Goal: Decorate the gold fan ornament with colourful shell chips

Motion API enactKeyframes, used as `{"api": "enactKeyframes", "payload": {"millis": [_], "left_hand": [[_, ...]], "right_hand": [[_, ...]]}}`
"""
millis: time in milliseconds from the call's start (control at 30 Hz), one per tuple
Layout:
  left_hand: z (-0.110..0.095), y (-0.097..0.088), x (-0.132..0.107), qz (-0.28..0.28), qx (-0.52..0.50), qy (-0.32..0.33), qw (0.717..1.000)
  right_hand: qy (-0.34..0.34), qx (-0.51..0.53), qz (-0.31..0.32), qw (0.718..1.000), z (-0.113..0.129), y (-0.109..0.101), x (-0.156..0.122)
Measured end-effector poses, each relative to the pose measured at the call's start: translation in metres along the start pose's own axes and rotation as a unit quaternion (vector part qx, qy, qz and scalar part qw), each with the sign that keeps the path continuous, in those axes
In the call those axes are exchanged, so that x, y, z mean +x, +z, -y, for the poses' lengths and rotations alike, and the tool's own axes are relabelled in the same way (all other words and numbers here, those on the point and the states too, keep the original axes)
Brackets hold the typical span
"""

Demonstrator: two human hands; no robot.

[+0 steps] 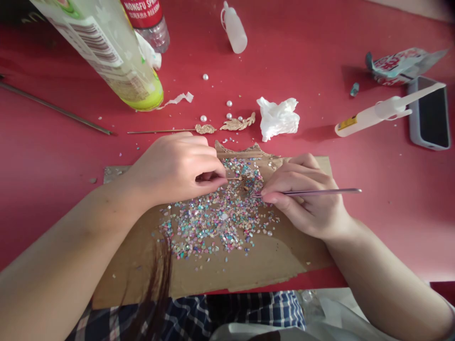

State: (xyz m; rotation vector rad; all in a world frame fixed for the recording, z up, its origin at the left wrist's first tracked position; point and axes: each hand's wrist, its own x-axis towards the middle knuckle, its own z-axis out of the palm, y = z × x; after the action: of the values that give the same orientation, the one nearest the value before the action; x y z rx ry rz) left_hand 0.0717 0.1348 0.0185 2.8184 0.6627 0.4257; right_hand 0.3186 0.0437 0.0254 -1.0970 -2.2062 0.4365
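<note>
My left hand [185,163] is closed, thumb and fingers pinching the thin stem of a gold hairpin. The hairpin's openwork ornament [243,180] sticks out to the right, just over a spread of small, shiny multicoloured chips [213,225]. In my right hand [307,199] is a slim pair of tweezers [330,192], held like a pen. The tweezer tips point left, close to the ornament and low among the chips; whether they grip a chip is too small to tell. Under the chips lies a piece of brown cardboard [256,267].
Beyond the cardboard on the red table lie another hairpin [163,131], a gold leaf piece [238,123], white pearls [203,118] and crumpled tissue [279,118]. Around them are a tall bottle [106,57], a water bottle [156,35], squeeze bottles [236,33], a wrapper [400,66] and a phone [429,116].
</note>
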Motion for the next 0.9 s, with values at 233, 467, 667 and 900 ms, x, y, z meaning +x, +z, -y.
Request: {"api": "enactKeyframes", "payload": {"millis": [233,467,667,900], "left_hand": [[0.0004,0.0000,-0.0007,0.002,-0.001,-0.002,1.000],[-0.0002,-0.0010,-0.0010,0.004,0.000,-0.008,1.000],[0.0001,-0.0004,-0.0015,0.000,0.000,-0.004,1.000],[0.0000,-0.0014,-0.0014,-0.004,-0.003,0.003,1.000]], "right_hand": [[0.005,0.007,-0.002,1.000,0.0001,-0.0001,0.0000],[-0.002,0.001,-0.002,1.000,-0.0007,0.0007,0.0003],[0.002,-0.002,0.005,1.000,-0.0010,0.0010,0.0003],[-0.004,0.004,-0.002,1.000,-0.0012,0.0014,0.0003]]}}
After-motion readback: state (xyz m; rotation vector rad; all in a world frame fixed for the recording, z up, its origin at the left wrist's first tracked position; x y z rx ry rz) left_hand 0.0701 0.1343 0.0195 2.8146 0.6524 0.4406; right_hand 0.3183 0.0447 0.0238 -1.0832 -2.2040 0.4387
